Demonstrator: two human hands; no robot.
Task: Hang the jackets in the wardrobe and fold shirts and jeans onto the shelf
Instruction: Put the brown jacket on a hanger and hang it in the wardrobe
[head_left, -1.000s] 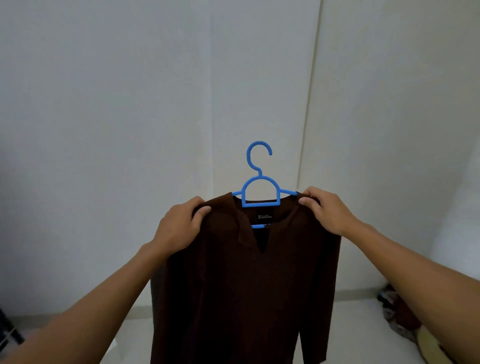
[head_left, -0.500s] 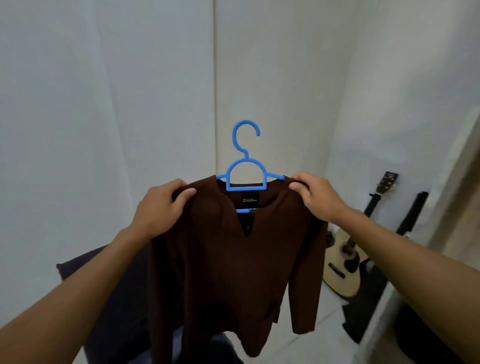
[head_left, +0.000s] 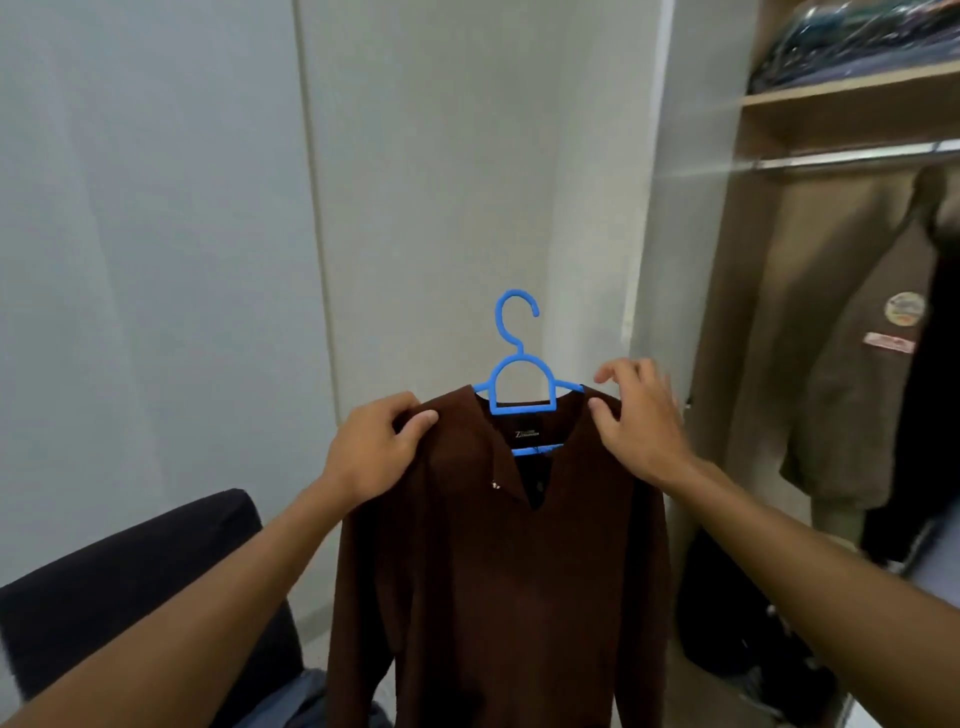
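- Brown knit jacket hangs on a blue hanger, held up in front of a white wall; its neck label carries pale lettering starting with a "Z", the rest too small to read.
- An olive jacket already on the rail bears a round badge and a pink strip patch, both too blurred to read.
- The left hand is closed on the brown jacket's left shoulder, thumb over the front of the cloth.
- The right hand sits at the other shoulder with fingers spread and loose, thumb on the cloth; whether it grips I cannot tell.
- The hanger's hook stands upright between the hands, above them, free of everything.
- The wardrobe is open at right, its rail higher than the hook, with bare rail left of the olive jacket.
- A shelf above the rail holds folded clothes.
- A dark chair stands at lower left, just beside the hanging sleeve.
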